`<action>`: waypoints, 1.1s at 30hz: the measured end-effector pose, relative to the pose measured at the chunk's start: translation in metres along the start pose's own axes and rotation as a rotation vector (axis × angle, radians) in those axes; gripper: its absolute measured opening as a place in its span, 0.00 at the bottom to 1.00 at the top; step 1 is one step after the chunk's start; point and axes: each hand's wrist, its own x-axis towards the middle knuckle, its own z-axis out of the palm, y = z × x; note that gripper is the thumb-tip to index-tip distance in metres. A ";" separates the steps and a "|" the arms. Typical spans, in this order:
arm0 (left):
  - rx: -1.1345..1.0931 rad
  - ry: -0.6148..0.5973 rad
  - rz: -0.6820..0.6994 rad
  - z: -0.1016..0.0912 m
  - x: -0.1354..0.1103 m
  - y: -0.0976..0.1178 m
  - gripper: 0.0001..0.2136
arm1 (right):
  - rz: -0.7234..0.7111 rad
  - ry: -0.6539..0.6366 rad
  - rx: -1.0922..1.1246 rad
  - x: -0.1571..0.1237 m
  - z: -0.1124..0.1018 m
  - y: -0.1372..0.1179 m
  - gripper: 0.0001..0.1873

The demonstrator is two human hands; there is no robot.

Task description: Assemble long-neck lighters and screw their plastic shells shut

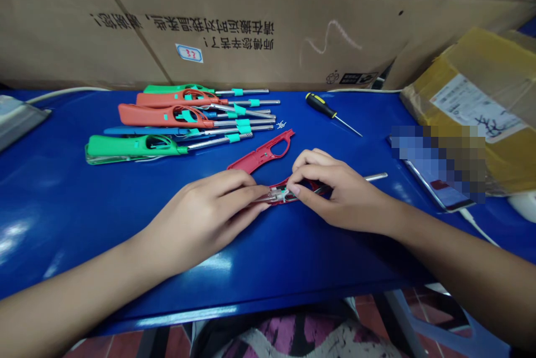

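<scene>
Between my two hands lies an opened red long-necked lighter (281, 196), its clear and white inner parts showing and its metal tube reaching out to the right. My left hand (218, 201) is closed on the handle end, with fingertips at the clear piece. The fingers of my right hand (330, 185) pinch at the middle of the lighter, near the white part and thin wires; the exact spot is covered by the fingertips. Just behind my hands rests the loose red half-shell (263, 152) with its trigger ring.
Several green, orange and blue lighters (167, 116) lie in a pile at the back left. Tiny screws (281, 124) sit beside them. A yellow-black screwdriver (322, 105) lies behind my right hand. To the right are a phone (435, 173) and a taped box (481, 90). A large carton (234, 17) walls the back.
</scene>
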 end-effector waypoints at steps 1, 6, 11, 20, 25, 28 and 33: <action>0.002 0.008 -0.003 0.000 0.000 0.000 0.11 | 0.000 0.004 -0.004 0.000 0.000 0.000 0.06; -0.019 0.010 -0.026 0.000 0.001 -0.001 0.11 | -0.022 -0.003 -0.010 -0.002 -0.001 0.001 0.05; -0.069 -0.007 -0.034 0.002 0.001 -0.001 0.11 | -0.042 0.014 0.029 0.000 0.000 0.002 0.05; -0.063 -0.015 -0.031 0.004 0.000 -0.002 0.11 | -0.073 0.037 0.016 0.003 0.008 0.008 0.06; -0.042 -0.013 -0.042 0.004 0.001 -0.003 0.11 | -0.041 0.026 -0.046 0.001 0.007 0.006 0.05; -0.011 -0.014 -0.070 0.003 0.000 -0.003 0.10 | -0.013 0.039 -0.108 -0.001 0.005 0.002 0.05; -0.019 -0.020 -0.089 0.005 0.001 -0.003 0.09 | -0.117 0.011 -0.160 -0.003 0.008 -0.003 0.09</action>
